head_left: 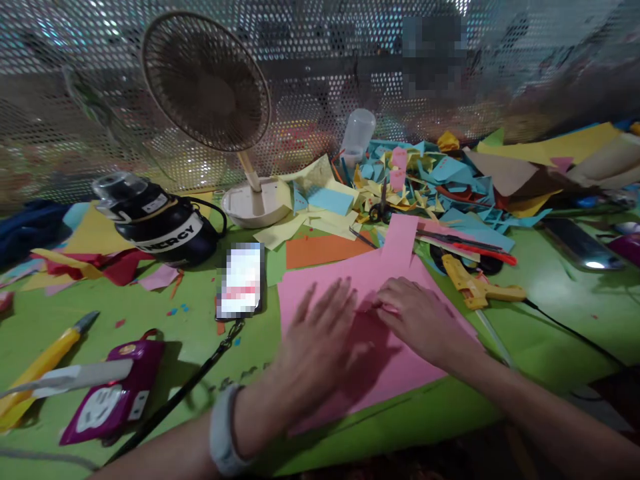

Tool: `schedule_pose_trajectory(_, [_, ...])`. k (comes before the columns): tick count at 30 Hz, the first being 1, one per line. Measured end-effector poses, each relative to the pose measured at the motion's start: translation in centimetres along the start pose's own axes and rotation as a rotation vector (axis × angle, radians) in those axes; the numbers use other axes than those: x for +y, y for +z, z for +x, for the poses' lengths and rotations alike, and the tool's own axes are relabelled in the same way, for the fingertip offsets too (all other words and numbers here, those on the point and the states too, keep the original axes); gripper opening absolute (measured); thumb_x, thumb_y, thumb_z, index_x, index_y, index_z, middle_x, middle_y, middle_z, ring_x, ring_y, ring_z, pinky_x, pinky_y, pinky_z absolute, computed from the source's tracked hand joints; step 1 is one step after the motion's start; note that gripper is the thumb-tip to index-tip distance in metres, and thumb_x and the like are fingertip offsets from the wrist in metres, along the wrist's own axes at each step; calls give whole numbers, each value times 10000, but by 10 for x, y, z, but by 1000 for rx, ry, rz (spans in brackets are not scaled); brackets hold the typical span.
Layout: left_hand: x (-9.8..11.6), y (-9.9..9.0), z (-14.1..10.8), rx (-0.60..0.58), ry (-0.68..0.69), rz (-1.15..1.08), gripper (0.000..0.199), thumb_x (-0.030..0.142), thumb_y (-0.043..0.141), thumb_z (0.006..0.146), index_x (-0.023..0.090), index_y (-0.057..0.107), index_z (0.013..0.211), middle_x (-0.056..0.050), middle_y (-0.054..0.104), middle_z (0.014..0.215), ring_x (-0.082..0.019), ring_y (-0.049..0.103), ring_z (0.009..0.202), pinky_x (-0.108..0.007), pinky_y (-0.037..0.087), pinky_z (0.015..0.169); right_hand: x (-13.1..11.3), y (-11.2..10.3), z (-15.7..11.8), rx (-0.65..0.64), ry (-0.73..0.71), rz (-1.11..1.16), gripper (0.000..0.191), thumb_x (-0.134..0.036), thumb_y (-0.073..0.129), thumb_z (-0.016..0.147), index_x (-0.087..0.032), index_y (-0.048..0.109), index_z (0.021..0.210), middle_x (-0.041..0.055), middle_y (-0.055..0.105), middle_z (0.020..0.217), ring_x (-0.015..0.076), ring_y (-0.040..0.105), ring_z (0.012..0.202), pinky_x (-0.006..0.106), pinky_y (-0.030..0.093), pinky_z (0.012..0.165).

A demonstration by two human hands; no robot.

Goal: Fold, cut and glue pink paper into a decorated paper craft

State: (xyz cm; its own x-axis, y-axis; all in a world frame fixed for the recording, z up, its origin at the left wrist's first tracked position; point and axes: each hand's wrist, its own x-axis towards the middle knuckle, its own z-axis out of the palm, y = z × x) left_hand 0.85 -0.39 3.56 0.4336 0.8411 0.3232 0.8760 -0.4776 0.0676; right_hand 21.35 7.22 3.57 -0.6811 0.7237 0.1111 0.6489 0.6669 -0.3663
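Large pink paper [400, 380] lies on the green tabletop in front of me. My left hand [317, 343] is stretched over its left side with the fingers apart, slightly blurred, holding nothing. Toward the middle of the sheet, my right hand [415, 317] has its fingers curled and pinched together, with a bit of pink paper showing at the fingertips. Just beyond that hand, a pink paper strip [399, 240] overlaps the sheet's far edge. An orange paper piece [320, 250] lies behind the sheet.
A yellow glue gun [470, 283] with a cord lies right. Left are a phone [241, 280], a purple power strip [120, 387], a yellow cutter [45, 370] and a black bottle [160, 223]. Behind stand a fan [207, 83] and a heap of paper scraps [450, 173].
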Motion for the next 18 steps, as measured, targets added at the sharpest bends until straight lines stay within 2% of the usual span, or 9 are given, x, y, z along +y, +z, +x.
schedule_pose_trajectory(3, [19,22,-8,-79,-26,-67,903,710,317,842,72,187,1467,-169,290,1511,-287,193,1412,-485,131,1149,6,4,2,5,-19,45,196,-342,493,926,-238,650,870,32,615,835,178,576,802,315,441,727])
schedule_pose_trajectory(5, [20,30,-11,-112,-27,-101,972,757,303,805,77,134,1479,-174,239,1528,-288,150,1423,-488,107,1157,11,7,3,15,-22,81,224,-382,491,922,-238,655,875,36,625,827,180,585,788,311,453,709])
schedule_pose_trajectory(9, [14,31,-11,-133,-31,-132,969,761,290,801,91,130,1481,-171,220,1533,-285,123,1428,-494,103,1160,15,10,6,8,18,118,228,-408,512,905,-236,651,850,31,638,829,182,596,776,313,462,695])
schedule_pose_trajectory(13, [12,32,-10,-144,-39,-135,960,760,284,803,89,154,1477,-171,210,1535,-287,114,1429,-494,99,1160,9,7,5,-20,104,127,199,-378,506,911,-246,642,849,20,646,846,182,598,788,316,461,705])
schedule_pose_trajectory(18, [10,37,-11,-143,-55,-119,980,780,283,783,104,158,1481,-167,226,1534,-299,129,1426,-497,113,1153,4,5,3,-17,135,92,183,-345,506,912,-247,647,847,20,653,848,188,602,815,323,459,718])
